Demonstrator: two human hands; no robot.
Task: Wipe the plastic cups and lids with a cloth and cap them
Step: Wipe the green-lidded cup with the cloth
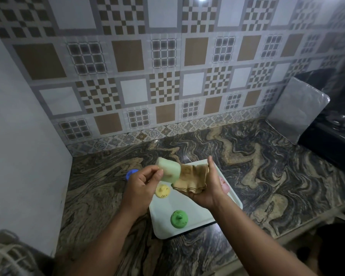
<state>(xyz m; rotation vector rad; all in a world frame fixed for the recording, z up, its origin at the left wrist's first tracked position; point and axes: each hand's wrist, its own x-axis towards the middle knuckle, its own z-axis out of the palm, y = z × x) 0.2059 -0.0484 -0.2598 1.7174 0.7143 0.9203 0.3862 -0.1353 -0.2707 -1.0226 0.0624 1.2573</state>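
My left hand (142,183) grips a pale green plastic cup (168,169), held on its side above the white tray (189,212). My right hand (209,188) holds a tan cloth (189,180) bunched against the cup's open end. On the tray lie a yellow lid (162,191), a green lid (179,216) and a pink item (224,185), partly hidden behind my right hand. A blue piece (131,173) sits on the counter left of the tray, partly behind my left hand.
The marbled counter (257,176) meets a tiled wall at the back and a plain white wall on the left. A grey foil-wrapped panel (296,109) leans beside a dark stove (335,136) at the right. A basket (6,253) shows at the bottom left.
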